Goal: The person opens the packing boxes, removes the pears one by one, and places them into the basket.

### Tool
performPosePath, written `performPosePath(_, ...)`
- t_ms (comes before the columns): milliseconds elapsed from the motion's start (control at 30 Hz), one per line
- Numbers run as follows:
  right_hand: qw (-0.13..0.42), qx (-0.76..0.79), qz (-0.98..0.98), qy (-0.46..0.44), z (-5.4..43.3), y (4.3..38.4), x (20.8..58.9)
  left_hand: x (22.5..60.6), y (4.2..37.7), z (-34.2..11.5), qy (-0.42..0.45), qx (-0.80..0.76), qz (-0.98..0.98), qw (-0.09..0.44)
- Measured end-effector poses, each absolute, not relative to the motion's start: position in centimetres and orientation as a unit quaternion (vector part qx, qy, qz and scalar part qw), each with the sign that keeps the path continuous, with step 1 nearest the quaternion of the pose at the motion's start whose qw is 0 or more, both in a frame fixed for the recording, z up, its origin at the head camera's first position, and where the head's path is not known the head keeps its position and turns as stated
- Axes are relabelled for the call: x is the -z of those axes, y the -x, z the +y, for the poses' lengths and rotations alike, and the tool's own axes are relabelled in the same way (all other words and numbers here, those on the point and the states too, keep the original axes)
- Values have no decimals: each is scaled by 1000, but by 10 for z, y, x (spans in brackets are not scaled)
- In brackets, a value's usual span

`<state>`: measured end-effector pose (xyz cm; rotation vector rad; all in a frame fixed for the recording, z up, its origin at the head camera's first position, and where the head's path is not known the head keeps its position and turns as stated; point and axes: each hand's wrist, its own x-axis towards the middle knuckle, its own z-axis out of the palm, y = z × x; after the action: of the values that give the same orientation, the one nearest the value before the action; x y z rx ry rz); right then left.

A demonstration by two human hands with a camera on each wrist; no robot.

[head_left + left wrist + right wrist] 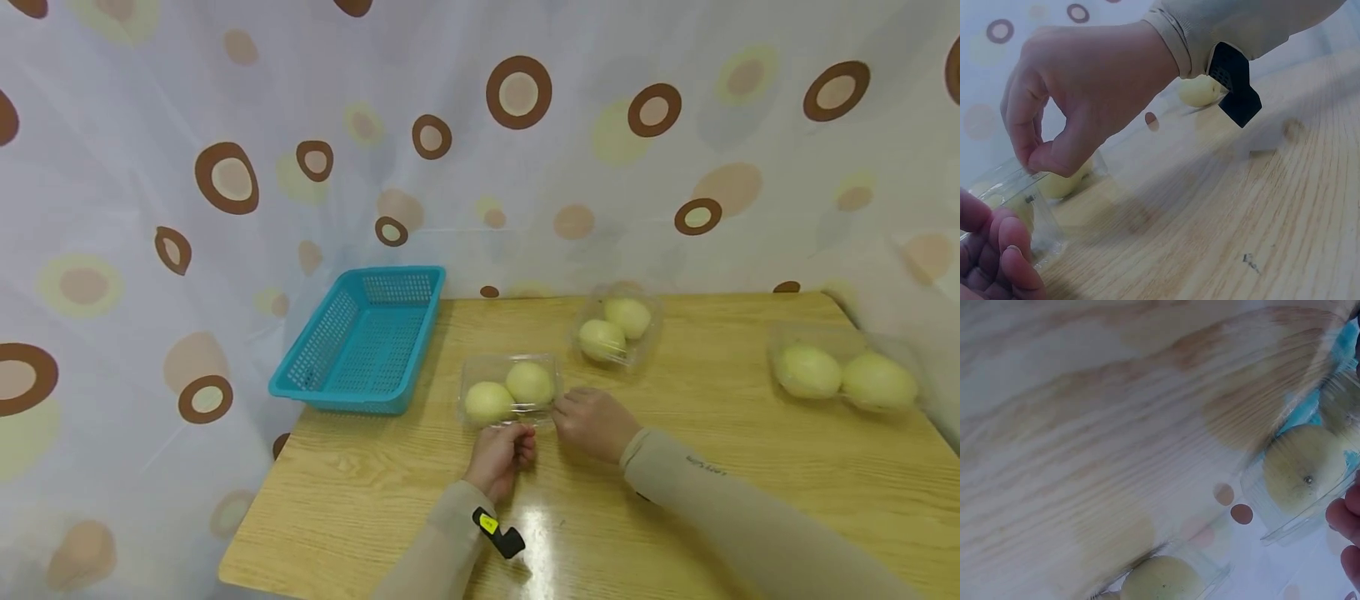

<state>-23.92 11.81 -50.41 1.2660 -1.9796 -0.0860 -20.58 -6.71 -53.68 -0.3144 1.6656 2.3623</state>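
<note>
A clear plastic clamshell box (pixel 486 367) holding two pale yellow round fruits (pixel 529 382) lies on the table before me. At its front edge, my left hand (pixel 498 458) has its fingers curled, thumb and forefinger together on the rim. My right hand (pixel 596 423) pinches the box's right front corner. In the left wrist view, the right hand (pixel 1094 87) grips the thin rim between thumb and forefinger, and curled left fingers (pixel 1013 240) sit beside the box wall. Only fingertips (pixel 1344 519) of the right hand show in the right wrist view, near the box.
A blue perforated basket (pixel 429 333) stands at the table's back left. Another clear box with two fruits (pixel 602 340) sits behind my right hand. A third such box with fruits (pixel 879 382) lies at the far right. Patterned cloth (pixel 585 167) hangs behind the wooden table (pixel 360 483).
</note>
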Motion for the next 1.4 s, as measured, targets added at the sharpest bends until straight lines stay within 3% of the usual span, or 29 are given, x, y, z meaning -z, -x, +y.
performPosePath(433,436,19,-744,-507,116,242,507,539,207,-67,111,-799,580,116)
performPosePath(1133,448,2,-733,-512,120,237,508,539,204,-65,106,-791,590,121)
performPosePath(1400,440,-8,-745,-502,120,246,484,544,205,-67,93,-792,594,108)
